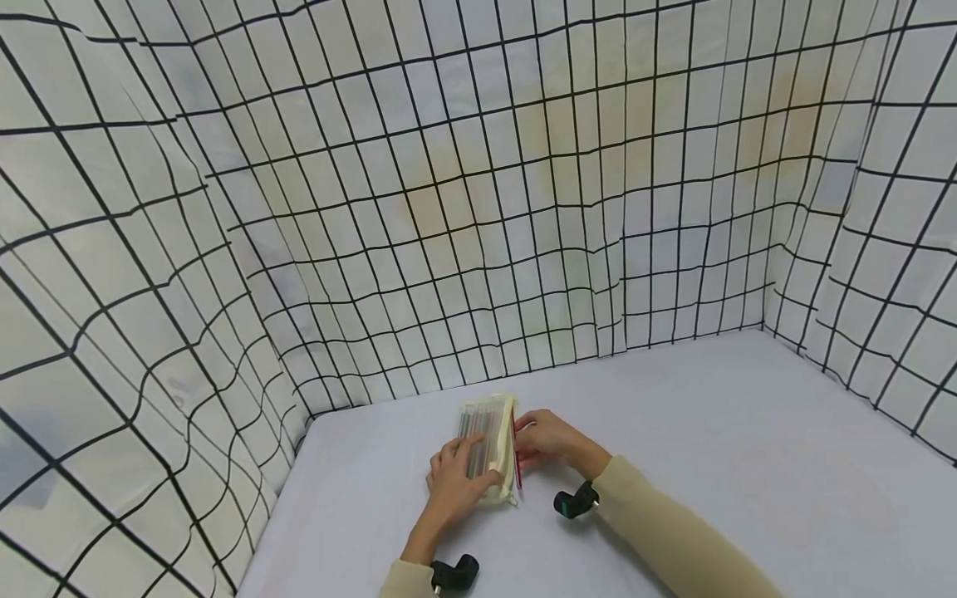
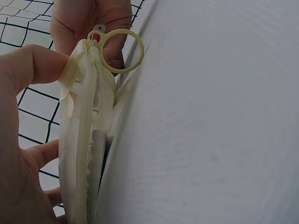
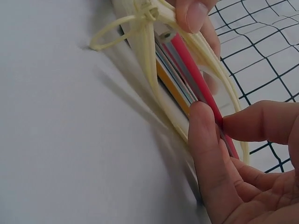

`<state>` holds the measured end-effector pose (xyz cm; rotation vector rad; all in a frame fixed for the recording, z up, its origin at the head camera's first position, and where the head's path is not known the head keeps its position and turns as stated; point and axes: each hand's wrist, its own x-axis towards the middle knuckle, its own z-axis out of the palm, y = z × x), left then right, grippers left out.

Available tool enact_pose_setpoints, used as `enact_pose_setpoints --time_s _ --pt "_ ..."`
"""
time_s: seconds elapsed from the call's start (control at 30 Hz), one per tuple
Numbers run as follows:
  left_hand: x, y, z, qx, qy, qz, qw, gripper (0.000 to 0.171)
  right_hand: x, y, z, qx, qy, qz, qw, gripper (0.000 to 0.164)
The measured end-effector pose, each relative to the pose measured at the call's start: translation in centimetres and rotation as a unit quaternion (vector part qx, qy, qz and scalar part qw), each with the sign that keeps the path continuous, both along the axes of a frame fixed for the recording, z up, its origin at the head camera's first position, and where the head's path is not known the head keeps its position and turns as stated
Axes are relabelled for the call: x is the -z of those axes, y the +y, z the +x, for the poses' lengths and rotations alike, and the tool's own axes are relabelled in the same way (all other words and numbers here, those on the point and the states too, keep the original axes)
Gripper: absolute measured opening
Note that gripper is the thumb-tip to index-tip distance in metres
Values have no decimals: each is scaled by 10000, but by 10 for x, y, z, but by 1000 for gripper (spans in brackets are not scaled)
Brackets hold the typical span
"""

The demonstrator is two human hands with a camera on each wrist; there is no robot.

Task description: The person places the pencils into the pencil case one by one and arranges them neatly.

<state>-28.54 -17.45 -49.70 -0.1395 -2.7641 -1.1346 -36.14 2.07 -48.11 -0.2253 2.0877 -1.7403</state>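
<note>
A cream mesh pencil case (image 1: 503, 415), its zip side unzipped, lies on the white table. My left hand (image 1: 456, 479) holds it from above, fingers on the mesh and thumb (image 2: 44, 65) at the zip edge. Beside that edge, my right hand (image 1: 549, 438) pinches a red pencil (image 3: 194, 70) between thumb and index finger. The pencil is at the opening, with its pale end near the zip's ring pull (image 2: 142, 50). Other slim sticks (image 3: 173, 91), one of them yellow, show inside the case.
The white tabletop (image 1: 718, 448) stretches away to the right. White cloth walls with a black grid (image 1: 486, 208) enclose the back and sides. A black wrist camera (image 1: 456, 573) sits at the left wrist, another black camera (image 1: 576, 501) at the right.
</note>
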Motion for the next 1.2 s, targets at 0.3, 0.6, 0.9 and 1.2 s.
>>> enact_pose_setpoints --time_s 0.3,0.6,0.9,1.2 --pt "0 2 0 -21 120 29 9999 73 -3 -10 -2 222 -77 6 9997 41" --pt "0 3 1 -56 111 9 9999 72 -2 -14 -6 496 -175 71 9986 35" --pt "1 2 0 -59 55 4 10000 72 0 -19 -8 664 -207 314 9971 30" --pt "1 2 1 -31 162 99 9998 73 1 -21 -9 677 -194 469 9964 23"
